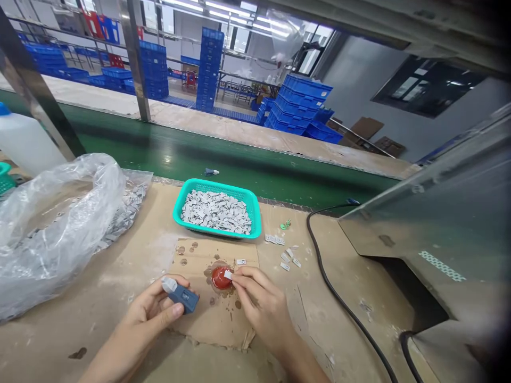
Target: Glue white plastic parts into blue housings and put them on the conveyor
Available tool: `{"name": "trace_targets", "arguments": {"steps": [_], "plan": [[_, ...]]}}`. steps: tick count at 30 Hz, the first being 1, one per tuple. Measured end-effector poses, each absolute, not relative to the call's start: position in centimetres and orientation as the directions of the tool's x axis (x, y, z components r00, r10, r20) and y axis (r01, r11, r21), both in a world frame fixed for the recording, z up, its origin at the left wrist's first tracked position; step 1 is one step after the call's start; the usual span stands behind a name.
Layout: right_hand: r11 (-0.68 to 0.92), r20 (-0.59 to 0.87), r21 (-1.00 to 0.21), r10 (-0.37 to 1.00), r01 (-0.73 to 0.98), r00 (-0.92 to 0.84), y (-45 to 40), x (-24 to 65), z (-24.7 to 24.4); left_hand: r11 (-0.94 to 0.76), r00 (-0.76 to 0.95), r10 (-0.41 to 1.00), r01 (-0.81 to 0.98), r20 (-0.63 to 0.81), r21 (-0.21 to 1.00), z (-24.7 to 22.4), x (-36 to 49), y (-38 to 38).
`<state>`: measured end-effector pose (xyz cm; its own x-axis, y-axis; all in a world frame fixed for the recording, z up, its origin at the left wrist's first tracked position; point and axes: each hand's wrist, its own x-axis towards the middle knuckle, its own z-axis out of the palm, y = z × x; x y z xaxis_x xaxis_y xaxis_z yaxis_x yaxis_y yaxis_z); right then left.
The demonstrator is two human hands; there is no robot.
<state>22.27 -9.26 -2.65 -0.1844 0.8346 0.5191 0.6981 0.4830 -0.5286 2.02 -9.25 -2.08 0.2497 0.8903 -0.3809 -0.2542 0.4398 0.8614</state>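
My left hand (154,308) is closed around a small dark blue-grey plastic housing (187,299) with a pale translucent tip. Between the thumb and fingers of my right hand (263,300) is a small light grey plastic piece (228,275), held at a shallow red dish (221,279) of wet-looking liquid. Whether the piece touches the liquid I cannot tell. The dish rests on a stained cardboard sheet (191,324). One more grey piece (241,261) lies just behind the dish. Farther back, a turquoise basket (257,215) holds a heap of similar grey pieces (215,210).
A clear plastic bag (91,197) of grey parts bulges at the left, near a white jug (27,138). Loose grey pieces (285,258) lie right of the dish. A black cable (331,287) runs beside a metal machine (439,229). Behind is a green conveyor belt (175,151) carrying one housing (211,172).
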Motion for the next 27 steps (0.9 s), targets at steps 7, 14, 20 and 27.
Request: {"name": "trace_targets", "arguments": {"steps": [7,14,20,27], "plan": [[0.529,0.589,-0.495,0.787,0.689,-0.181,-9.1,22.0,-1.2,0.394,0.225,0.91,-0.207,-0.348,0.896,-1.6,2.6,-8.2],[0.545,0.617,-0.367,0.749,0.754,-0.242,-8.3,22.5,-0.2,0.373,0.239,0.918,-0.244,-0.317,0.895,-1.3,2.4,-8.1],[0.464,0.579,-0.561,0.812,0.686,-0.075,-8.7,21.7,1.0,0.362,0.284,0.913,-0.233,-0.293,0.903,-0.7,2.4,-8.4],[0.409,0.397,-0.803,0.909,0.433,-0.123,-9.9,18.5,1.3,0.417,0.401,0.872,-0.304,-0.282,0.857,-1.6,2.8,-8.8]]}}
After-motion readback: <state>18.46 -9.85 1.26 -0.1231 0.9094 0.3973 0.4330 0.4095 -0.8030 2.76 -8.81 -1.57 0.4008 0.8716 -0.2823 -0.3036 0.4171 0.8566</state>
